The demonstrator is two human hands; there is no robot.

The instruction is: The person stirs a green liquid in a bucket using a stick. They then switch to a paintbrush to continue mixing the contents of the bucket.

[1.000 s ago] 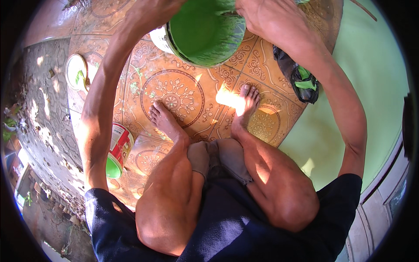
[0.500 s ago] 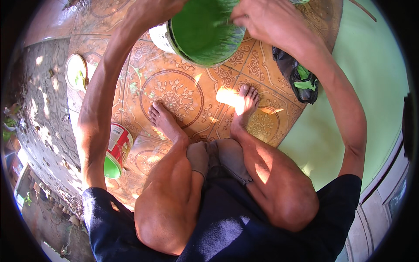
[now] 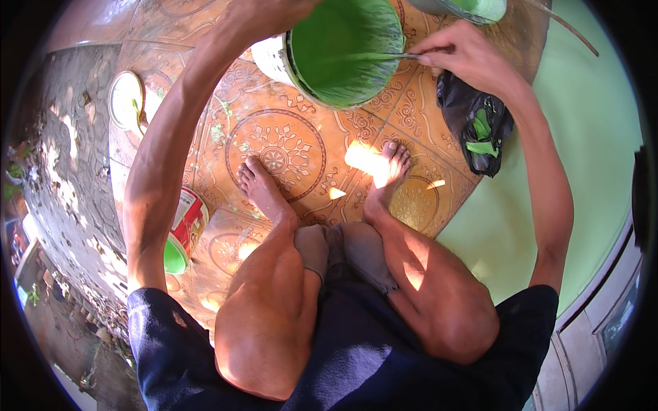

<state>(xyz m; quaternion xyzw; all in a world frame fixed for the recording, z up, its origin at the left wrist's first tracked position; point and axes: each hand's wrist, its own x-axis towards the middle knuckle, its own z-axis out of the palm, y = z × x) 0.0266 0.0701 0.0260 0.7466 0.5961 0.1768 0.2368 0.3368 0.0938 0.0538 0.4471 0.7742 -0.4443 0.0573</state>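
A white bucket with green paint inside stands in front of me at the top, its mouth facing me. A thin stirring stick reaches over its rim into the paint. Pinched round the stick's near end is my right hand, just right of the bucket. My left hand is at the bucket's upper left rim. The picture's edge cuts off its fingers, so its grip is hidden.
A black plastic bag with green patches lies below my right hand. A paint-smeared container is at the top right. On the left are a round lid and a red-white tub on its side. A pale green wall borders the tiles.
My right hand has moved right and down from over the bucket's rim, and the stick now shows in it. The view has shifted slightly; the bucket appears further right.
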